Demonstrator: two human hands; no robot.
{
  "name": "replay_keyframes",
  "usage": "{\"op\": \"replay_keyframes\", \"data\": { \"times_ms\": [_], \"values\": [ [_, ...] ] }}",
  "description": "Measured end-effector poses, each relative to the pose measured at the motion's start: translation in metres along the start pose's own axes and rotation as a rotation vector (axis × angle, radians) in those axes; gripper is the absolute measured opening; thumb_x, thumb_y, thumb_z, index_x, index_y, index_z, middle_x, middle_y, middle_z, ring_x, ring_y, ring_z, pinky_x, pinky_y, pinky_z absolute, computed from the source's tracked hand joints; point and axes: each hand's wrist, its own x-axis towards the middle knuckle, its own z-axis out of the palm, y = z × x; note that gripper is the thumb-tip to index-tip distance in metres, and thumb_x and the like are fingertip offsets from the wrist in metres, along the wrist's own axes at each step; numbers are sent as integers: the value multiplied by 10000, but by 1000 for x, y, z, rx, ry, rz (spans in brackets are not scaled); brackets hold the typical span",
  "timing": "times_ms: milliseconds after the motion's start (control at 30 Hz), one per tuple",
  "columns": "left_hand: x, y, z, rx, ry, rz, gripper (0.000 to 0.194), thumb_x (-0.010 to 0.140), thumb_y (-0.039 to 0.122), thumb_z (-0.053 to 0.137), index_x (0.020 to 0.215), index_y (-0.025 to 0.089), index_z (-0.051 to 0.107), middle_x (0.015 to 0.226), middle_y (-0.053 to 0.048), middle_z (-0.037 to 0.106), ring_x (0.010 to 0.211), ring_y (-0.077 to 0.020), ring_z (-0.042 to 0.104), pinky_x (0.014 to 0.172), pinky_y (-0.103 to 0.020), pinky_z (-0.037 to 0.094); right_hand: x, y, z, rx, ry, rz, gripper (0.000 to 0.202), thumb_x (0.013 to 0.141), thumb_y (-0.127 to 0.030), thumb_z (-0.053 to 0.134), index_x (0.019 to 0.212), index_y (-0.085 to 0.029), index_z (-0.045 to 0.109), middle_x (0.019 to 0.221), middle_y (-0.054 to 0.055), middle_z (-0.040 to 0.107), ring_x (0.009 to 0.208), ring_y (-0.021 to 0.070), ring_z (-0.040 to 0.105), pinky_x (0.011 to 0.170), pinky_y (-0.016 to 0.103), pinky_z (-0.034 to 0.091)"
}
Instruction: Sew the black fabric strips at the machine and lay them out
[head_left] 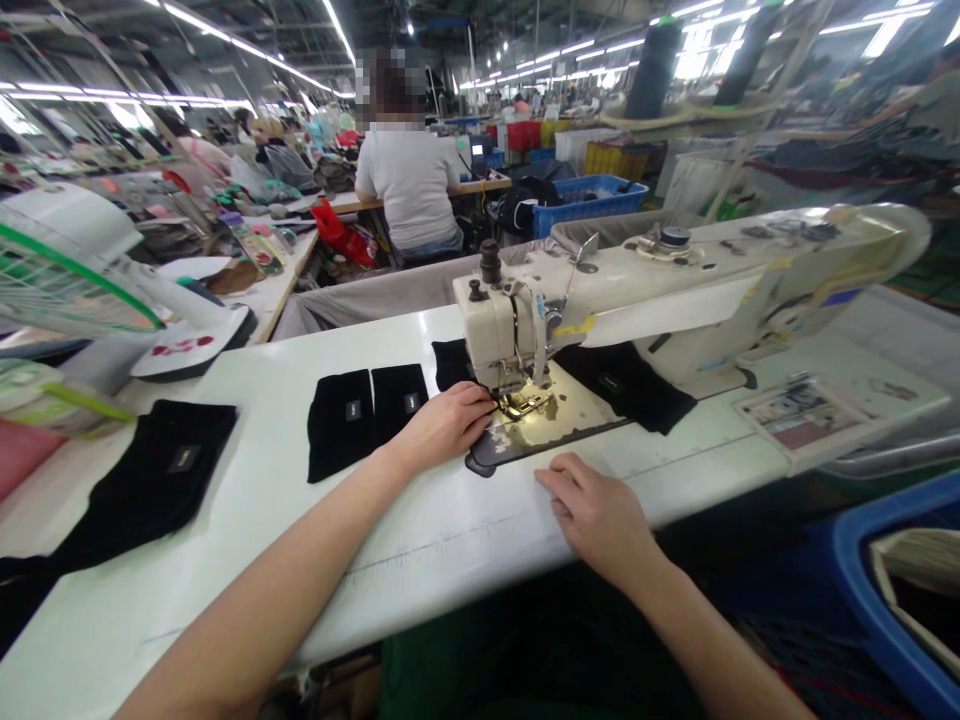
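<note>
A white sewing machine [495, 330] stands on the pale table [450, 540], its needle area lit over a metal plate [574, 405]. Just left of the presser foot, my left hand [450, 425] has its fingers together at the edge of a black piece [451, 362]; what the fingertips grip is too small to tell. My right hand [596, 510] rests near the table's front edge, fingers curled, with nothing visible in them. Two black pieces with small labels [337, 425] [397, 395] lie left of my left hand. Another labelled black piece [626, 380] lies right of the needle, behind the plate.
More black labelled fabric [161, 480] lies at the table's left. Beyond it stands a fan [82, 270]. A blue basket [862, 560] is at the lower right. A person in a white shirt [412, 185] sits ahead, beside a blue crate [592, 200].
</note>
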Motion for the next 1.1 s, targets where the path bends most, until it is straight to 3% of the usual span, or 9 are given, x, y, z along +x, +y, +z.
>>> {"op": "replay_keyframes", "data": {
  "times_ms": [367,567,867,1000,1100],
  "values": [
    [-10,2,13,63,37,-91,310,1017,217,443,1206,122,670,1162,-144,645,1116,-249,606,963,-423,570,-2,0,4,-15,70,-9,371,760,-16,529,1039,-194,694,1015,44,673,702,142,614,561,266,369],
    [-25,5,6,37,42,-74,306,1009,180,445,1204,124,674,1166,-140,666,1117,-243,617,969,-424,572,-2,0,2,12,74,-31,370,780,-20,504,1047,-191,696,1039,47,690,738,141,633,589,254,405],
    [-64,37,-8,120,-18,-77,285,976,108,467,1180,127,666,1185,-134,676,1092,-235,646,928,-402,586,-3,0,2,-14,61,-15,322,852,-66,481,1039,-198,708,1044,54,700,746,148,647,584,244,414],
    [-65,54,-14,167,-132,-80,215,938,62,502,1073,97,664,1109,-139,679,1027,-237,645,873,-370,589,1,-7,-1,52,90,2,286,887,-102,474,1008,-199,714,1018,46,710,731,148,652,596,243,439],
    [-72,79,-20,141,-212,-102,154,933,71,513,987,118,650,1042,-124,674,961,-223,639,807,-334,586,15,-23,-6,180,124,-18,288,924,-121,457,1051,-199,704,1017,49,708,823,164,673,696,250,495]
  ]
}}
